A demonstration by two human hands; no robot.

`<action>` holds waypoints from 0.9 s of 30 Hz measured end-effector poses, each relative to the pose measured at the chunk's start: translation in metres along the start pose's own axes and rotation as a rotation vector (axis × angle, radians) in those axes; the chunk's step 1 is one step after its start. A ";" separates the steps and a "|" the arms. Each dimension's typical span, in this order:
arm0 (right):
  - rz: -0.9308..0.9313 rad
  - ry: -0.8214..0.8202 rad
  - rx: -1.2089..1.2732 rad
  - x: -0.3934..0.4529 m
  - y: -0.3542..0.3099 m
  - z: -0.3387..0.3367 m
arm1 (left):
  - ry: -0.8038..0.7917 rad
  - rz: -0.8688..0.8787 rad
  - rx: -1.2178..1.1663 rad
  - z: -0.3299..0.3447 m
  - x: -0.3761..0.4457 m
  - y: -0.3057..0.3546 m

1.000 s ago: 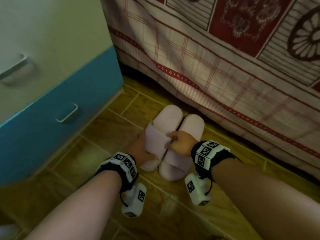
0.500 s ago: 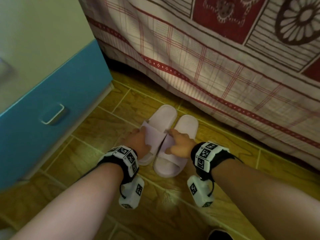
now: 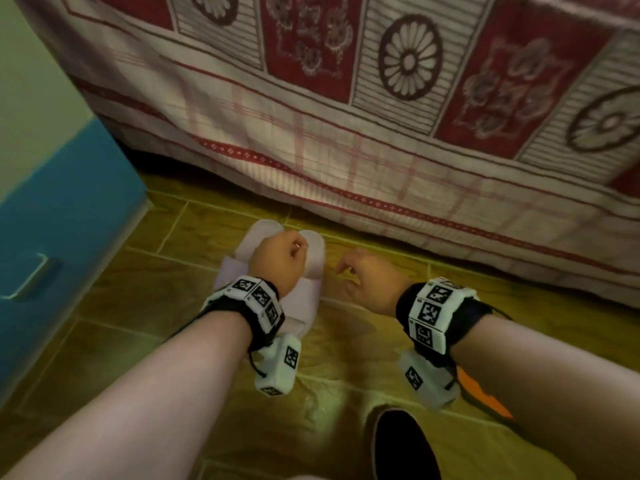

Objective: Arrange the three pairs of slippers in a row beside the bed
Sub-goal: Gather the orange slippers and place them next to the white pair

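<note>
A pair of pale pink slippers lies side by side on the tiled floor, toes pointing at the bed's hanging cover. My left hand is over the pair with its fingers curled in; whether it touches them is unclear, and my wrist hides much of the left slipper. My right hand is to the right of the pair, off the slippers, fingers loosely apart and holding nothing. A black slipper shows at the bottom edge, and something orange peeks out under my right forearm.
A blue drawer unit with a metal handle stands at the left, close to the pink pair. The red and white patterned bed cover hangs almost to the floor. Brown tiles run along the bed to the right.
My right hand has come off the pink slippers and moved to the right. My left hand has shifted over the pair. The view has swung rightwards, bringing the black slipper into sight.
</note>
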State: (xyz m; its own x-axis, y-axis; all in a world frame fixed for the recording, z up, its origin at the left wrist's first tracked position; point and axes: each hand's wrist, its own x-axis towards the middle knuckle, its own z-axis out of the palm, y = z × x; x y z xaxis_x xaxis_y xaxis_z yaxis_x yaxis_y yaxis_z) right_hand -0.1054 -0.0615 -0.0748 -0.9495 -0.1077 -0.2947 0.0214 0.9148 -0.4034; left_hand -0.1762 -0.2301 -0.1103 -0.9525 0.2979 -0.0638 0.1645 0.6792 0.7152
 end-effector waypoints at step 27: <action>0.289 -0.129 -0.314 -0.294 0.223 -0.051 | -0.540 0.196 0.558 0.090 -0.089 0.214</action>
State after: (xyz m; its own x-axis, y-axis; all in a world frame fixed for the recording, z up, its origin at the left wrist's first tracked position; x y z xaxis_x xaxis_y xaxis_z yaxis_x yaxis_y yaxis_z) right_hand 0.1626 0.1939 -0.0337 -0.8711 0.1407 -0.4705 0.1657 0.9861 -0.0120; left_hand -0.0331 -0.0512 -0.0138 -0.6610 0.6329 -0.4031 0.5558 0.7739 0.3036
